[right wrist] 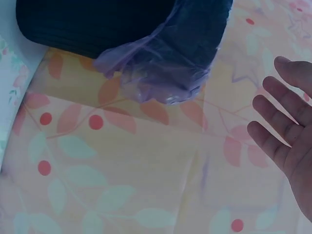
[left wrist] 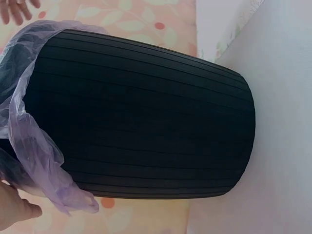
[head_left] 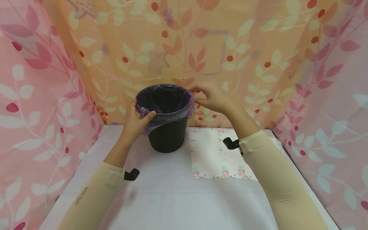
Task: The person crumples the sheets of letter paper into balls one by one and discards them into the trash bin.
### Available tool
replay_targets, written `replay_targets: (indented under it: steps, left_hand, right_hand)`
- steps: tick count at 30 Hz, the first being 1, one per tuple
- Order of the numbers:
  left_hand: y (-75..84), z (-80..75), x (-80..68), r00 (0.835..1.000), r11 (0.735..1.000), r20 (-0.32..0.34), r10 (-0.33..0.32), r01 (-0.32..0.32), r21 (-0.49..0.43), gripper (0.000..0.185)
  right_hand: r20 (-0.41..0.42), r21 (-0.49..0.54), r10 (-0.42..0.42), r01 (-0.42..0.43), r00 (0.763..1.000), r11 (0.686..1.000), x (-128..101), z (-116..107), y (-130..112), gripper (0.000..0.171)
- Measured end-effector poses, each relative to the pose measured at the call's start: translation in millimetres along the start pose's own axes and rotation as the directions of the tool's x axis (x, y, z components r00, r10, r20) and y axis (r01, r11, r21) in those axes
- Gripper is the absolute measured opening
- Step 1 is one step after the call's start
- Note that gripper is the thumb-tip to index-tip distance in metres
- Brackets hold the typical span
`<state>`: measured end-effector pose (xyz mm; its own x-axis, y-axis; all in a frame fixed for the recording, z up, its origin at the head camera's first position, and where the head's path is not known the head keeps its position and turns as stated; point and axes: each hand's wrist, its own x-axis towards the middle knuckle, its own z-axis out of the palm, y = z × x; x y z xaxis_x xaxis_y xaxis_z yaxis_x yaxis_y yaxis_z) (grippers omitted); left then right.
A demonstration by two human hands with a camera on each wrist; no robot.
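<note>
A black ribbed trash bin point(head_left: 168, 135) stands upright towards the back of the white table. A thin, see-through purple trash bag point(head_left: 169, 118) lines it, its edge folded down outside the rim. My left hand point(head_left: 134, 121) grips the bin's left rim over the bag, thumb along the front. In the left wrist view the bag point(left wrist: 41, 163) hangs in loose folds down the bin's ribbed side. Just right of the rim is my right hand point(head_left: 212, 97), holding nothing. Its fingers point(right wrist: 278, 112) are spread and apart from the bag in the right wrist view.
A white floral-patterned sheet point(head_left: 205, 153) lies on the table point(head_left: 172, 204) right of the bin, partly under my right forearm. Leaf-patterned cloth walls point(head_left: 244, 41) close in the back and both sides. Black wrist mounts point(head_left: 132, 174) stick out from both sleeves.
</note>
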<state>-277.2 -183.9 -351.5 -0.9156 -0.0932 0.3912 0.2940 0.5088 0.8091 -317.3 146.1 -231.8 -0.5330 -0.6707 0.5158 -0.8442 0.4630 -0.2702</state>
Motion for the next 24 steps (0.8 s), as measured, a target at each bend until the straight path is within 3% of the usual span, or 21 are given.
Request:
replay_targets:
  steps: [8,14,17,20,24]
  left_hand:
    - [4.0,-3.2,-3.0,1.0,0.999,-0.01,0.023,-0.023,-0.038,0.106]
    - [9.8,-6.5,-18.5,0.997,0.996,-0.068,0.048,-0.053,-0.073,0.094]
    - [14.0,-5.8,-28.9,0.983,0.988,-0.135,0.127,-0.138,-0.073,0.083]
    - [20.2,-2.9,-40.4,0.955,0.973,-0.207,0.213,-0.227,-0.05,0.072]
    - [29.6,3.9,-58.0,0.931,0.951,-0.235,0.279,-0.302,-0.064,0.064]
  right_hand:
    - [0.052,0.042,0.144,-0.146,0.988,0.988,-21.2,0.0,4.4,0.036]
    - [0.027,0.049,0.126,-0.127,0.992,0.991,-32.7,2.8,6.7,0.037]
    - [0.022,0.037,0.124,-0.125,0.992,0.992,-39.5,3.1,7.7,0.037]
    - [0.029,0.033,0.142,-0.143,0.989,0.989,-46.3,3.5,10.1,0.038]
    - [0.032,0.053,0.185,-0.186,0.982,0.981,-55.1,5.8,14.5,0.039]
